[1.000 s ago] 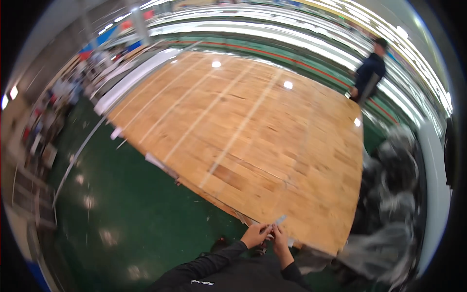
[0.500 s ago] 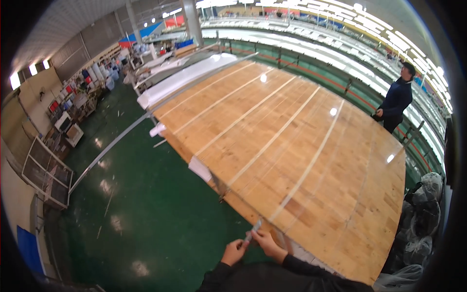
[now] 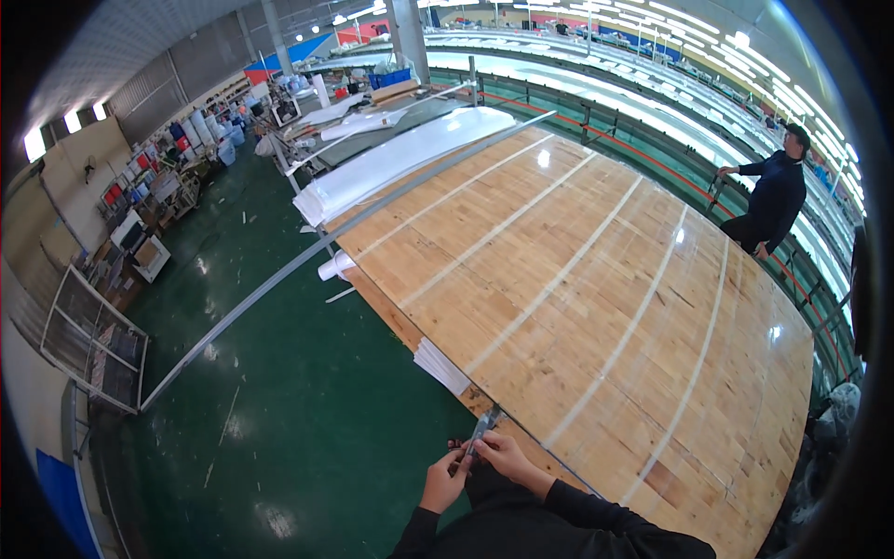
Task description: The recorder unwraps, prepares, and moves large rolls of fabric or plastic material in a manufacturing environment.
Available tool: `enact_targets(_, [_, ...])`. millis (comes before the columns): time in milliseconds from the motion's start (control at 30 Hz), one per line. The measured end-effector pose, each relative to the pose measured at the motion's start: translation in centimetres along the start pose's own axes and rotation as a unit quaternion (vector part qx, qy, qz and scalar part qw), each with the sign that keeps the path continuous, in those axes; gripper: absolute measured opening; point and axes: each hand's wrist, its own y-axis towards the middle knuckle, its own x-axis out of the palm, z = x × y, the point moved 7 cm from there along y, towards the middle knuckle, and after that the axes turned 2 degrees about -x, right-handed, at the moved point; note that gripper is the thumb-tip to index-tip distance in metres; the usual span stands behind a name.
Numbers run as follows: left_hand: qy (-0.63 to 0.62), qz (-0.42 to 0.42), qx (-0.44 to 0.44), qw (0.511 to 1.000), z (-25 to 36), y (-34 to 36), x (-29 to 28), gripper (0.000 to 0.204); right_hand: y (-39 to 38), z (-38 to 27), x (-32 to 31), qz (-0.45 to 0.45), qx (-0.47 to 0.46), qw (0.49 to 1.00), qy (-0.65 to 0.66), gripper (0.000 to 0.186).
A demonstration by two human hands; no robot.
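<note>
The tool (image 3: 483, 425), slim and grey, sits between the two grips, its far end slanting ahead and a little right toward the near edge of the tabletop (image 3: 521, 391). Handling it well probably calls for steady fingertips, both grips set back along its body and no finger ahead of the tip: its exact kind, and whether that end is sharp, cannot be told at this size. With the edge so near, some room between tip and wood would likely avoid a knock.

The right grip (image 3: 507, 459) pinches the tool from its right side, thumb and fingers drawn in with hardly any gap. The left grip (image 3: 443, 483) clasps the near end, its fingers curled in. The two meet at the tool, just beside the tabletop; whether the tip touches the edge cannot be told.

Ahead-left of the grips, near, a stack of paper (image 3: 440, 366) juts out from below the edge. Farther that way are a white roll (image 3: 335, 266), a long grey bar (image 3: 279, 276) and, beyond it, white sheets (image 3: 400, 168). Green floor (image 3: 307, 373) spreads left of the grips. Well ahead-right, across the tabletop, stands another person (image 3: 773, 196).
</note>
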Motion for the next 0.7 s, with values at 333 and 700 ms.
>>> enact_targets(333, [-0.018, 0.072, 0.052, 0.996, 11.5, 27.1, -23.6, 0.025, 34.4, -14.5, 11.4, -0.108, -0.075, 0.991, 0.019, 0.028])
enact_targets(700, [0.010, 0.109, 0.082, 0.991, 5.2, 46.4, -41.5, 0.030, 57.9, -13.8, 22.6, -0.095, -0.058, 0.994, 0.016, 0.037])
